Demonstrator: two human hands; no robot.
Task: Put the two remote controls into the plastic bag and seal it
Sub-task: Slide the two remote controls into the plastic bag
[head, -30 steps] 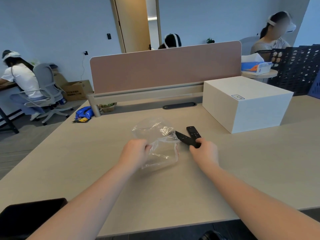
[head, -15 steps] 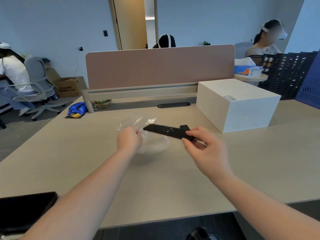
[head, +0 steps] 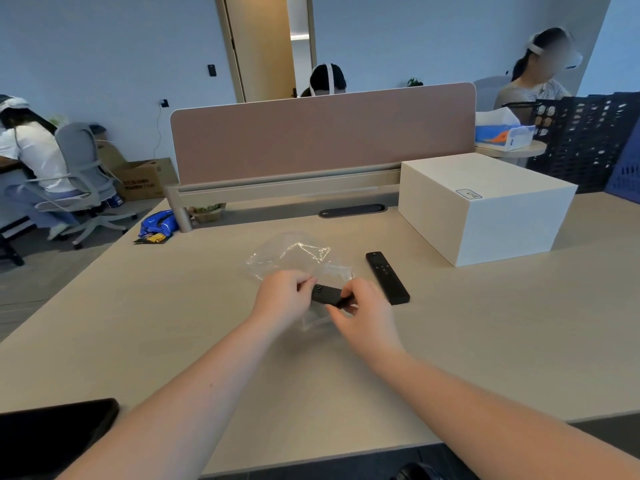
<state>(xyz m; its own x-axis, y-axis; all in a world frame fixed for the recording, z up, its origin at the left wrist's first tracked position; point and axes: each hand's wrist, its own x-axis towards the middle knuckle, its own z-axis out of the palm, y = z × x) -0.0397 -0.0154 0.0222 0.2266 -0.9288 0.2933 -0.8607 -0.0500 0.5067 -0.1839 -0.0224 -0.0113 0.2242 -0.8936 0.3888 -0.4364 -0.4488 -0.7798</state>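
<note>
A clear plastic bag (head: 294, 252) lies crumpled on the desk in front of me. My left hand (head: 282, 297) pinches the bag's near edge. My right hand (head: 363, 313) holds one black remote control (head: 327, 295) by its near end, lying crosswise between my two hands at the bag's near edge. How far it is inside the bag I cannot tell. The second black remote control (head: 387, 277) lies flat on the desk just right of my hands, untouched, pointing away from me.
A white box (head: 485, 209) stands on the desk at the right. A pink divider panel (head: 322, 133) runs along the desk's far edge. A dark flat object (head: 52, 438) lies at the near left corner. People sit at other desks behind and to the left.
My right hand lifted one remote off the desk and carried it left to the bag's near edge. The other remote stayed on the desk. My left hand kept hold of the bag.
</note>
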